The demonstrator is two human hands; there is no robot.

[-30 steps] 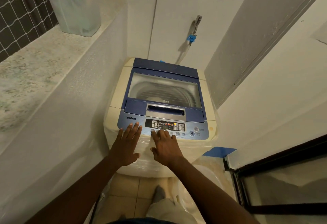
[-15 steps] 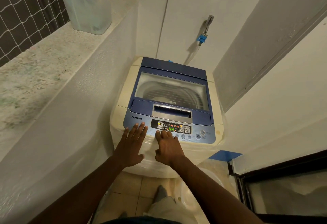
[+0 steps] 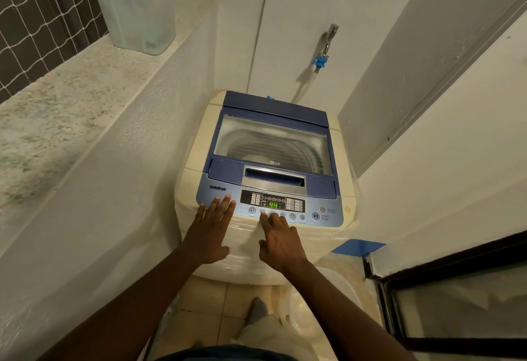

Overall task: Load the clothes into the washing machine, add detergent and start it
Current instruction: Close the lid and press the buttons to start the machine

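A cream and blue top-loading washing machine (image 3: 196,144) stands in a narrow corner, its glass lid (image 3: 273,144) closed. The control panel (image 3: 272,204) is lit and its display reads a green 44. My left hand (image 3: 212,232) lies flat with fingers spread on the panel's left end, holding nothing. My right hand (image 3: 281,239) rests at the panel's front edge, its fingertips on the row of round buttons under the display. No clothes show clearly through the lid.
A stone ledge (image 3: 57,109) runs along the left with a frosted plastic container (image 3: 137,10) on it. A tap with a blue hose fitting (image 3: 320,60) is on the wall behind. A dark-framed glass door (image 3: 456,298) is at the right. Tiled floor below.
The panel display lit up and now reads 44. My right hand's fingers slid slightly back along the button row. The left hand stayed put.
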